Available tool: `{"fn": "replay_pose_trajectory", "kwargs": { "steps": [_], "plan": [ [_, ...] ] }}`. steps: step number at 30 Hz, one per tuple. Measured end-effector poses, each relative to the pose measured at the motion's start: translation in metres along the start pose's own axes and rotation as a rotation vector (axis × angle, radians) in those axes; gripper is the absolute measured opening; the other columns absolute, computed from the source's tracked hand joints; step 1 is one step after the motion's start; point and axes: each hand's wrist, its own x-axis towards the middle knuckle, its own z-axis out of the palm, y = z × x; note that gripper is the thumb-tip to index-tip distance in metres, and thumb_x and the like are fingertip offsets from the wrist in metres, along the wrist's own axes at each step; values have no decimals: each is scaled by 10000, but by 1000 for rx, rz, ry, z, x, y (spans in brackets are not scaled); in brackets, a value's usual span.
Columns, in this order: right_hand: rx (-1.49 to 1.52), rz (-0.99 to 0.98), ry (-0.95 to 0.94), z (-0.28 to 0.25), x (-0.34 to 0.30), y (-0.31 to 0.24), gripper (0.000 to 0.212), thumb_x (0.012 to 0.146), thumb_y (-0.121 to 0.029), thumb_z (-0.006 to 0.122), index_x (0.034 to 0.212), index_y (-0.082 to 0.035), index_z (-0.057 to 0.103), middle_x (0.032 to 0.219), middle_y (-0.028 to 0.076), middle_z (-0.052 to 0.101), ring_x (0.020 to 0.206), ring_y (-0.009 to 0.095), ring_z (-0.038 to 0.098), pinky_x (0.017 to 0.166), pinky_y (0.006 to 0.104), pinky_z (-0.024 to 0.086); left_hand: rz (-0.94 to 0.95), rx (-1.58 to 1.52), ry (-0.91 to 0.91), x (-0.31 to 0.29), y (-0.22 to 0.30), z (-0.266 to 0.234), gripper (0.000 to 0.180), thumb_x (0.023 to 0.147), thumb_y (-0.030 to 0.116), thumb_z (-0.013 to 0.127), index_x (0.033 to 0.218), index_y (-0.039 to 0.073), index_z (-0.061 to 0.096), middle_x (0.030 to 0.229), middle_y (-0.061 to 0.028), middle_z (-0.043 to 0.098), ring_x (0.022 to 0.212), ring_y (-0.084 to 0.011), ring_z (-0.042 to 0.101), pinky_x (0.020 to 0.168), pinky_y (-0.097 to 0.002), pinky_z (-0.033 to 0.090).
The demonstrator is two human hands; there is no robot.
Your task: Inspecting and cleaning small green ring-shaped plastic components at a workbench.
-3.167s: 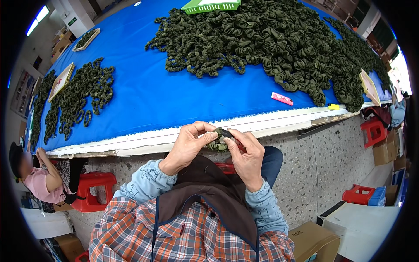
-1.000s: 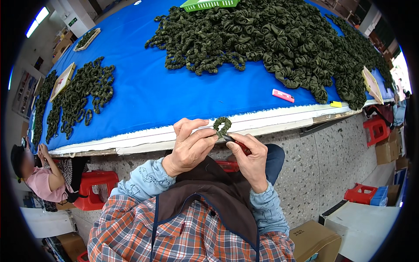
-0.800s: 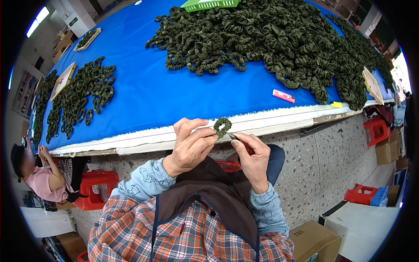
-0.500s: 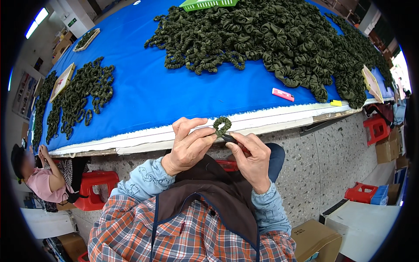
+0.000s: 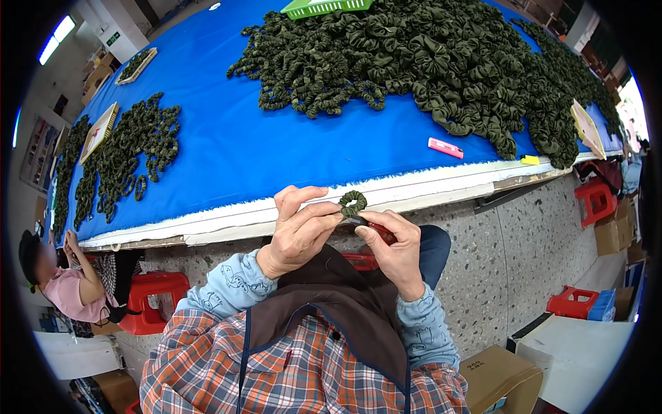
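Watching remotely, I see a small, dark-green, gathered fabric ring (image 5: 350, 211) held up before the near edge of the long blue-covered table (image 5: 276, 155). The wearer's left hand (image 5: 298, 231) pinches its lower left side between thumb and fingertips, the uppermost finger lifted clear. The right hand (image 5: 394, 243) wraps a slim red-handled tool with a dark tip (image 5: 383, 233), thumb and fingers pressed around it, the tip right at the ring's lower edge (from here I can't tell whether they touch).

My worry is that tip: if sharp, a small slip could nick the gathers or the left fingertips close by. The pinch covers little fabric, so a tug might twist the ring loose and drop it onto the brown apron (image 5: 310, 286).
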Motion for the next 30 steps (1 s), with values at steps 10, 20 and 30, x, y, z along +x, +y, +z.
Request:
{"fn": "replay_pose_trajectory", "kwargs": {
  "steps": [10,20,30],
  "plan": [
    [546,394,121,8,-6,1,216,827,-15,727,1042,-3,707,805,46,663,611,94,531,551,210,415,-65,32,12,-3,-1,2,151,718,21,753,785,112,652,941,17,695,1035,-238,593,908,-418,354],
    [20,73,98,17,-5,-4,218,828,-16,730,1044,3,704,816,56,668,606,101,532,551,219,424,-42,55,29,-2,1,3,162,712,20,756,782,109,640,931,8,692,1023,-240,589,902,-426,356],
    [99,126,150,17,3,-2,197,820,-20,741,1013,1,708,751,20,608,589,86,486,535,223,399,-196,-63,5,0,-2,-5,165,743,-13,742,870,77,688,910,-24,700,950,-213,628,871,-335,435]
  ]
}}
